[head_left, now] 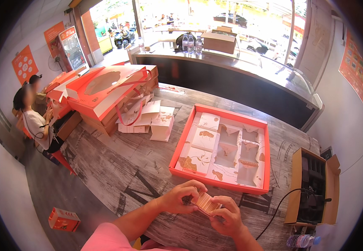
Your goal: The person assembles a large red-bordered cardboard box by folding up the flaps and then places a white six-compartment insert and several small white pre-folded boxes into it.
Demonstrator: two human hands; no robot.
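Between my two hands, just in front of the red box, is a small tan block with striped, ridged sides [207,203]; its exact kind I cannot make out. The fingers of my left hand [179,197] are closed on its left end. My right hand [228,216] pinches its right side with thumb and fingers. The shallow red box [266,167] lies open on the table beyond. Down its left side sit several white cartons with gold-brown patterns [203,139]. The divided insert [231,144] beside them has several square openings.
White folded cartons [162,125] lie left of the red box, beside a large red gift box with ribbons [87,94]. At right are an open brown carton with black contents [309,184], a cable and a plastic bottle [299,240]. Two people [37,119] work at far left.
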